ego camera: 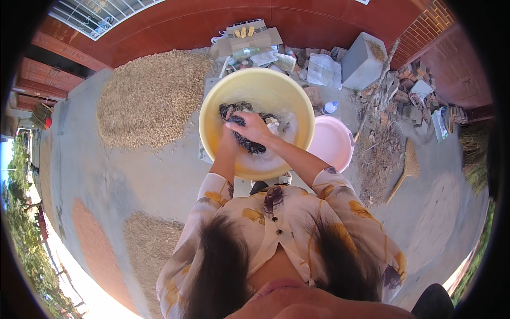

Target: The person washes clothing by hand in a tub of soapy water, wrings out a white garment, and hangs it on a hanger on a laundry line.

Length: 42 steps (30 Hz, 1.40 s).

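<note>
A large yellow plastic basin (pixel 305 115) with sudsy water stands before me. Both my hands are inside it, close together on the left side. My right hand (pixel 252 127) is closed around a bunched dark patterned cloth (pixel 253 146). The fingers of my left hand (pixel 231 121) are at the same cloth, partly hidden behind it and my right hand. More dark cloth lies in the suds beyond, beside a small whitish item (pixel 272 124) that I cannot identify.
A pink basin (pixel 330 141) touches the yellow one's right side, near a plastic bottle (pixel 329 107). A large heap of peanuts or similar crop (pixel 151 99) lies left. Rubble, a cardboard box (pixel 275 36) with corn cobs and a concrete block (pixel 360 63) stand behind; a straw broom (pixel 409 163) lies right.
</note>
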{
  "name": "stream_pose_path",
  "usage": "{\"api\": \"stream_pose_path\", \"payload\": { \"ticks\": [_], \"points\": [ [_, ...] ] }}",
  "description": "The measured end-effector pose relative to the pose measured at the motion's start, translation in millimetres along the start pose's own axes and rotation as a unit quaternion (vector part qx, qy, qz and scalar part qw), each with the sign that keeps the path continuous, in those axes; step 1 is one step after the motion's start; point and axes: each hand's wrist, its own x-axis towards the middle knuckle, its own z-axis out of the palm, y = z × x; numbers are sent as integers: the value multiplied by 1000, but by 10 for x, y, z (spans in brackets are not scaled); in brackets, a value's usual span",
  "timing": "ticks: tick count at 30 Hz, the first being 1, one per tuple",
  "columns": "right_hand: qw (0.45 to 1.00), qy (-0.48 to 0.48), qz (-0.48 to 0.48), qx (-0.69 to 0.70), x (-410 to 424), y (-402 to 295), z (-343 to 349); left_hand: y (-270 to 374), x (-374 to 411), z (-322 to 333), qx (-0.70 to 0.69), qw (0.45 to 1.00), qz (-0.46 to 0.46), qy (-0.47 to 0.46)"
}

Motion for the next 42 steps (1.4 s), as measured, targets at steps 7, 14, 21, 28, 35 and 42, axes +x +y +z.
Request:
{"api": "stream_pose_path", "payload": {
  "ticks": [7, 14, 21, 28, 35, 42],
  "points": [
    [950, 196, 137, -203, 173, 327, -257, -284, 24, 437, 29, 997, 53, 38],
    [976, 147, 41, -155, -104, -134, 39, -198, 105, -14, 24, 990, 136, 14],
    [968, 167, -24, -184, -104, -165, 105, -80, -222, -24, -7, 985, 138, -101],
    [922, 82, 115, -361, -13, 329, -686, 197, -638, 233, 531, 756, 360, 130],
    [989, -26, 113, -92, 462, 441, -459, 309, -464, 139, 100, 992, 64, 34],
    [993, -64, 24, 95, 328, 484, 125, 303, -161, 117, -9, 999, 2, 44]
  ]
}}
